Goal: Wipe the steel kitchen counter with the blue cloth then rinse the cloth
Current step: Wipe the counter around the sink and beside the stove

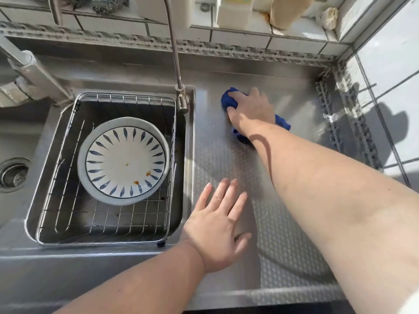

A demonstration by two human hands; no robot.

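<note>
Two hands work: right hand (250, 109) grips blue cloth (282, 121) on steel counter (226, 159), left hand (217, 225) flat, fingers spread (wiping underway; rinsing not yet done).

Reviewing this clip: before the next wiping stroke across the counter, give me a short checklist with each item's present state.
1. Right hand on the blue cloth: ok, the hand lies on top of the bunched cloth.
2. Cloth in contact with the steel counter: ok, it lies on the counter's far part.
3. Left hand out of the cloth's way: ok, flat on the near counter, fingers spread, holding nothing.
4. Stroke path free of objects: ok, only bare patterned steel shows between the hands.
5. Sink ready for rinsing: not ok, a wire basket with a stained plate fills it.
6. Faucet running: cannot tell.
</note>
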